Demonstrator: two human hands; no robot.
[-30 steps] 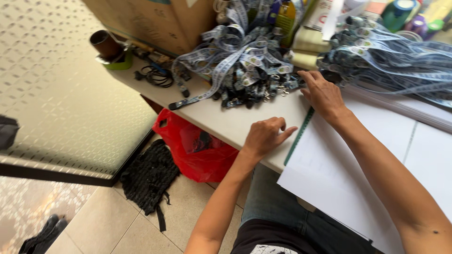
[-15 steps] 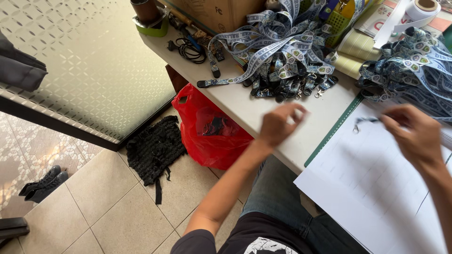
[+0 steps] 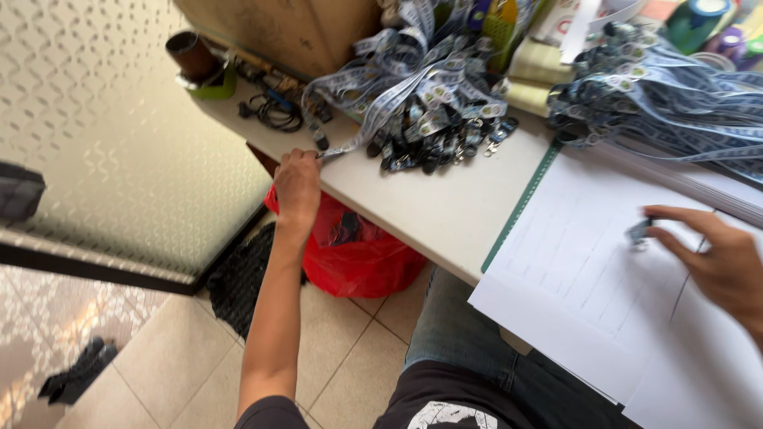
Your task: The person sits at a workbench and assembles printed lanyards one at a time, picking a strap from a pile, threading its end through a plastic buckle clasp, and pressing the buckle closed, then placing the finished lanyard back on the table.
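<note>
Grey-blue printed lanyards (image 3: pixel 421 95) lay heaped on the white table (image 3: pixel 429 210), just beyond the left hand (image 3: pixel 297 181), their dark clips bunched toward the table's near side. That hand was closed at the table's edge, its fingers pinched on the metal end of one lanyard strap (image 3: pixel 343 148) that trailed out of the heap. Below the same hand, under the table, sat a red plastic bag (image 3: pixel 354 254) on the tiled floor, with a black mat (image 3: pixel 242 278) beside it. Farther out past the left hand stood a brown cup in a green holder (image 3: pixel 195 63), a coil of black cable (image 3: pixel 274 111) and a cardboard box (image 3: pixel 294 28). The right hand (image 3: pixel 715 262) rested well apart from the left, over large white paper sheets (image 3: pixel 588 286), with its fingers loosely curled and its fingertips pinching a small metal clip (image 3: pixel 638 232) against the paper. Beyond the right hand spread a second pile of lanyards (image 3: pixel 675 103).
</note>
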